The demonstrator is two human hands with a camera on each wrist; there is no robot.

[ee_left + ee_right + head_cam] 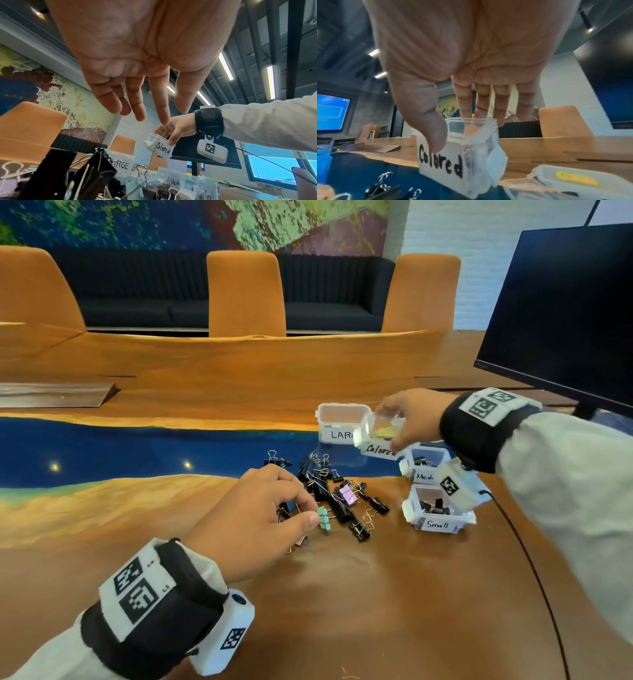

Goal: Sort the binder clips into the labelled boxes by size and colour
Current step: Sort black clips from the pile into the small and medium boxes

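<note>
A pile of mostly black binder clips (329,487) lies on the table, with a purple clip (346,494) in it and a mint-green clip (323,518) at its near edge. My left hand (310,510) hovers over that edge with its thumb tip right beside the green clip. In the left wrist view this hand (173,115) has straight, spread fingers and holds nothing. My right hand (390,429) grips the small clear box labelled "Colored" (378,436) and holds it tilted above the table. Its thumb presses the label (440,162) and its fingers are on the far side.
Clear boxes labelled Large (337,422), Medium (424,463) and Small (435,511) stand to the right of the pile. A dark monitor (565,313) stands at the back right, and its cable (534,570) runs along the table's right side. A box lid (573,180) lies near the boxes.
</note>
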